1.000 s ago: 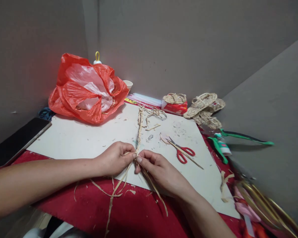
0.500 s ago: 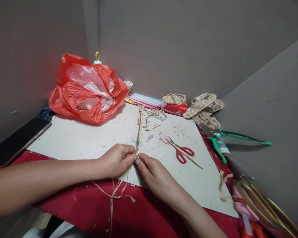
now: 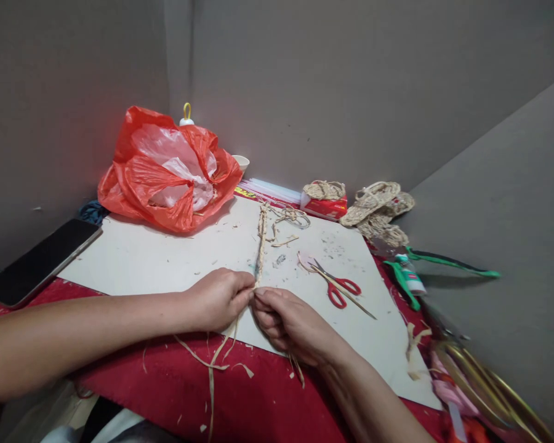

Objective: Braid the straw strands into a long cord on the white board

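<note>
A thin straw braid runs straight from the far part of the white board down to my two hands. My left hand pinches its near end between thumb and fingers. Touching it from the right, my right hand is closed on the same end, fingers curled under the palm. Loose straw strands hang from under my left hand over the red cloth; a short one also dangles below my right hand. Red-handled scissors lie slightly open to the right, across a straw strip.
Behind on the left sits a red plastic bag, with a phone nearer me. Coiled braids and a red box stand at the back right. Green-handled pliers, a small bottle and large gold-handled scissors line the right edge.
My right hand has rolled over and its fingers have curled in, with a strand now showing beneath it. My left hand keeps its pinch. The view has shifted slightly.
</note>
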Demonstrator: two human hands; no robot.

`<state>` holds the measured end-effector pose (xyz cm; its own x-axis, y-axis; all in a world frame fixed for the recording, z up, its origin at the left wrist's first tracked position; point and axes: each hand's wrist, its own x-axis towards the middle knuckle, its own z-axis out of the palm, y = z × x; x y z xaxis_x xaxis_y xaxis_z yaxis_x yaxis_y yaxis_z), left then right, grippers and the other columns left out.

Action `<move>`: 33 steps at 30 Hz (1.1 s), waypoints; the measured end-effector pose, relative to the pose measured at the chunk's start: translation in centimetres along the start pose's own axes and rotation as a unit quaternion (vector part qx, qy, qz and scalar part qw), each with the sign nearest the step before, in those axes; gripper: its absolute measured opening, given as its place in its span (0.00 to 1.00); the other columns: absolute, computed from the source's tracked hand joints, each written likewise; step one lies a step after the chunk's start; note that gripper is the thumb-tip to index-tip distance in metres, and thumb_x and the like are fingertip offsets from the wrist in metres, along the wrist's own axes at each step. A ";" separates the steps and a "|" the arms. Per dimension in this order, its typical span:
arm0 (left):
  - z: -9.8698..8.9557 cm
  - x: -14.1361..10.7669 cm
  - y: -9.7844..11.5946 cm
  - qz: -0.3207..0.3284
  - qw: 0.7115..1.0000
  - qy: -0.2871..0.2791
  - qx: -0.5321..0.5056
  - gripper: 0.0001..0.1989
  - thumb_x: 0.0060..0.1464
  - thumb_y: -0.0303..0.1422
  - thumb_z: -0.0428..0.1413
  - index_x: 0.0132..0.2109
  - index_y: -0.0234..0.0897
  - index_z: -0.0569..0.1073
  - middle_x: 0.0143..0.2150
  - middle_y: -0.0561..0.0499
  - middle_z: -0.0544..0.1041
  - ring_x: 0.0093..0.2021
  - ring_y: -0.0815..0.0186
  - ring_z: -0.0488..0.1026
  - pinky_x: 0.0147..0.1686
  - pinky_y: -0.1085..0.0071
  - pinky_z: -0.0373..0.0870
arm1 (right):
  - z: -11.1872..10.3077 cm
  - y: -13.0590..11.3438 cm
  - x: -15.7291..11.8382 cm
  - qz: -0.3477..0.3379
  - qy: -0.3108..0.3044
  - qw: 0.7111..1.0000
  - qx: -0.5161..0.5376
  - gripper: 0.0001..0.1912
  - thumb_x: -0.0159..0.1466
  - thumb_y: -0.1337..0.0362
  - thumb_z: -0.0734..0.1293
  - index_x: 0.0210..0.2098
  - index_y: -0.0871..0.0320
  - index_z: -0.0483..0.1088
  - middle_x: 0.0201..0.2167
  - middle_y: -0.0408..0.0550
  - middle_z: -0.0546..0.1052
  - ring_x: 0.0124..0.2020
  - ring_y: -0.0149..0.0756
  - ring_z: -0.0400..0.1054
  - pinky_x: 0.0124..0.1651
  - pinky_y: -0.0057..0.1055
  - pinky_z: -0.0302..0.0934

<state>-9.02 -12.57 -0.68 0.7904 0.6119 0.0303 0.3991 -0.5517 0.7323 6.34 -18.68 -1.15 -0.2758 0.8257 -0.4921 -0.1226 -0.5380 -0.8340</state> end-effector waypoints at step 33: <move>4.0 -3.9 4.4 -0.137 0.987 0.048 0.071 0.34 0.55 0.30 0.43 0.66 0.25 0.45 0.38 0.38 0.76 0.37 0.59 0.72 0.37 0.67 0.65 | 2.2 2.1 -0.1 -0.111 0.061 0.991 0.038 0.20 0.55 0.57 0.64 0.15 0.55 0.50 0.07 0.31 0.50 0.10 0.18 0.36 0.14 0.22 0.29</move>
<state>-8.52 -19.62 -0.27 0.5989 0.7962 -0.0864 0.6580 -0.4277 0.6197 4.01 -20.25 -2.31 -0.1170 0.9370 -0.3292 -0.2393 -0.3483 -0.9063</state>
